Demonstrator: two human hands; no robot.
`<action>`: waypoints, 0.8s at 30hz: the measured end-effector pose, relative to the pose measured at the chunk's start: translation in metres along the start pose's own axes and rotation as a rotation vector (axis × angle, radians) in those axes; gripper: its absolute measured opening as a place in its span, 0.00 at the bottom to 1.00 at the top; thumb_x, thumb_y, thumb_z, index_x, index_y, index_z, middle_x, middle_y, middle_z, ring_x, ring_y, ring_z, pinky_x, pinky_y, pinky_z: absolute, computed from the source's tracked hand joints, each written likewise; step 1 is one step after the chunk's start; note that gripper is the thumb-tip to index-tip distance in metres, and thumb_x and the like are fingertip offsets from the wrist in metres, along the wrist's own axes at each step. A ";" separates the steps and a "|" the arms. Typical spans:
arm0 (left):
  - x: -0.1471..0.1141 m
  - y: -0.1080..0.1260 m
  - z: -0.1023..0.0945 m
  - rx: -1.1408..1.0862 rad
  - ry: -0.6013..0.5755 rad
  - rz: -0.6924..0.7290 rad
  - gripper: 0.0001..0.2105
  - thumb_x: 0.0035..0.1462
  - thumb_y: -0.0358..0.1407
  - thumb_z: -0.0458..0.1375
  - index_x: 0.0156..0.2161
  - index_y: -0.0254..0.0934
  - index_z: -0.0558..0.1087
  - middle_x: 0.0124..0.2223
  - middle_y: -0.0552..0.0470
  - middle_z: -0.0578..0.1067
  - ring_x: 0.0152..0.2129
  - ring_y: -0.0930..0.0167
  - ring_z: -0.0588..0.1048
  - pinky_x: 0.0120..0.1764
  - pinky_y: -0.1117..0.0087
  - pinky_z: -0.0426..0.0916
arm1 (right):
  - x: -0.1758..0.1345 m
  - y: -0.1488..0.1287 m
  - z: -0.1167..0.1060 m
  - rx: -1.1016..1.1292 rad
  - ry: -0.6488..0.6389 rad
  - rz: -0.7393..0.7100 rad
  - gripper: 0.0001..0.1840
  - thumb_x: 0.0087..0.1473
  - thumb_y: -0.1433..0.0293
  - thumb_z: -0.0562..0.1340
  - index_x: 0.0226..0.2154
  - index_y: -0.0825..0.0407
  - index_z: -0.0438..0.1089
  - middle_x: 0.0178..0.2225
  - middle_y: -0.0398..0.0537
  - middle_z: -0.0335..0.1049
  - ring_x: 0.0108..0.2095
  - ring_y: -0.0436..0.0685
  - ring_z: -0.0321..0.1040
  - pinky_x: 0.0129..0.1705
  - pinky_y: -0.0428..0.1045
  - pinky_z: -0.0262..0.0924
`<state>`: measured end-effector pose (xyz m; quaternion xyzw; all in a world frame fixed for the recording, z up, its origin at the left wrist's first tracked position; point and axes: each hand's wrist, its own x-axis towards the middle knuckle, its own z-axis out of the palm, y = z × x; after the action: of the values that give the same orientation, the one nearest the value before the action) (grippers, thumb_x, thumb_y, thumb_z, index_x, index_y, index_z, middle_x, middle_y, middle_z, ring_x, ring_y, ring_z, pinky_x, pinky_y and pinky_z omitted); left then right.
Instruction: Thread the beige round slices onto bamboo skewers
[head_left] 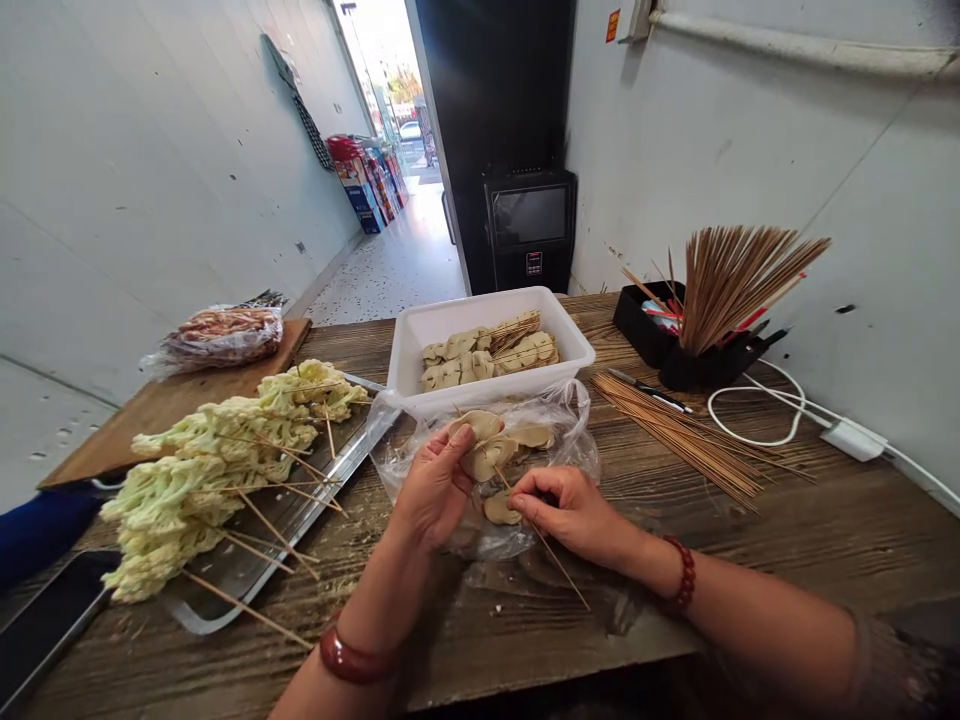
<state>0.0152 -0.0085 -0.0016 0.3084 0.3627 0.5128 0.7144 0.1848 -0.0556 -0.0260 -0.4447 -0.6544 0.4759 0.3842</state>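
Skewering step, looks like: left hand (435,485) half-curled, pinching pale slices (487,458) in from the table's (525,640) near edge, right hand (566,508) pinching the skewer (562,572); next push probably needs straight alignment.

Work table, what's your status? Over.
Left hand holding flat, pale-beige food slices. Right hand pinching thin wooden skewer through them. Crumpled clear plastic bag beneath; nothing visibly blocking.

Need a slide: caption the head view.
Left hand holding pale slices on a skewer pinched by the right hand, above a plastic bag, with skewered cauliflower and a white tub nearby.
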 end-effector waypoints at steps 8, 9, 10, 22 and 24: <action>-0.003 -0.002 0.006 0.004 0.050 0.020 0.14 0.41 0.35 0.72 0.34 0.30 0.79 0.31 0.47 0.82 0.26 0.70 0.79 0.31 0.74 0.73 | 0.000 0.004 0.003 -0.049 0.013 0.011 0.10 0.54 0.73 0.61 0.22 0.55 0.70 0.19 0.41 0.68 0.20 0.48 0.60 0.24 0.44 0.53; -0.003 -0.002 0.006 0.002 0.053 0.020 0.14 0.41 0.35 0.72 0.33 0.30 0.79 0.31 0.47 0.82 0.26 0.70 0.78 0.32 0.74 0.73 | 0.000 0.005 0.003 -0.059 0.014 0.012 0.10 0.54 0.73 0.61 0.22 0.55 0.70 0.18 0.41 0.67 0.20 0.48 0.60 0.24 0.44 0.53; -0.003 -0.003 0.006 0.000 0.055 0.020 0.13 0.41 0.35 0.72 0.33 0.31 0.79 0.31 0.47 0.82 0.26 0.70 0.78 0.32 0.74 0.73 | 0.000 0.005 0.004 -0.066 0.015 0.013 0.10 0.54 0.73 0.61 0.22 0.55 0.70 0.19 0.41 0.68 0.20 0.48 0.60 0.24 0.44 0.53; -0.003 -0.010 0.006 0.020 0.071 0.019 0.14 0.41 0.35 0.73 0.33 0.31 0.79 0.29 0.49 0.80 0.25 0.72 0.78 0.31 0.75 0.73 | 0.001 0.004 0.003 -0.066 0.032 -0.037 0.12 0.55 0.71 0.60 0.22 0.54 0.68 0.19 0.41 0.66 0.22 0.49 0.61 0.26 0.44 0.54; -0.003 -0.011 0.007 0.022 0.064 0.015 0.15 0.40 0.35 0.73 0.33 0.31 0.79 0.29 0.49 0.80 0.25 0.71 0.78 0.31 0.75 0.74 | 0.001 0.005 0.002 -0.067 0.037 -0.038 0.12 0.55 0.72 0.60 0.22 0.54 0.68 0.19 0.41 0.66 0.22 0.49 0.61 0.27 0.45 0.55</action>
<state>0.0260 -0.0153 -0.0059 0.3025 0.3886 0.5236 0.6952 0.1835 -0.0543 -0.0309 -0.4535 -0.6711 0.4378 0.3902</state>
